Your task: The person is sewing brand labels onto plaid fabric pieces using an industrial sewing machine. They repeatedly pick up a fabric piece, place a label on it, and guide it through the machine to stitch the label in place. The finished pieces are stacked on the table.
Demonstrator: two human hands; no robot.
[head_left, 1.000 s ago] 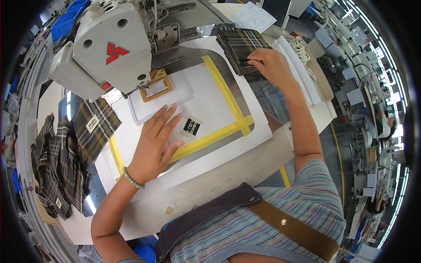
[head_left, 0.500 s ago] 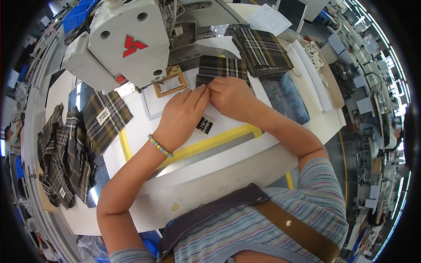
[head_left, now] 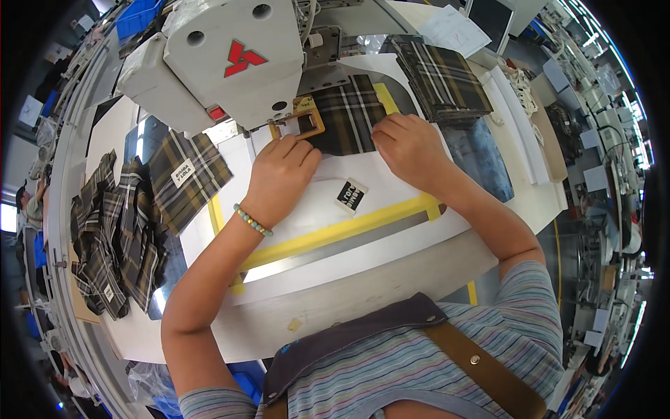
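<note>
A dark plaid fabric piece [head_left: 349, 115] lies flat on the white work plate, its left part beneath a small orange clamp frame [head_left: 318, 126] under the sewing machine's head [head_left: 234, 66]. My right hand [head_left: 413, 150] pinches the right edge of this piece between thumb and fingers. Just below the clamp frame is my left hand [head_left: 283, 174], fingers curled and closed near the piece's lower left corner; what its fingertips hold is hidden. A small black-and-white label [head_left: 351, 197] rests on the plate between my forearms.
Left of the machine lies a plaid piece [head_left: 190, 188] bearing a white label, beside a loose heap of plaid pieces [head_left: 115, 241]. A neat stack of plaid fabric [head_left: 447, 80] stands at the back right. Yellow tape [head_left: 342, 227] edges the plate's near side.
My hands were together at the fabric's near edge and have moved apart. The fabric has shifted left under the clamp frame. More of the label now shows.
</note>
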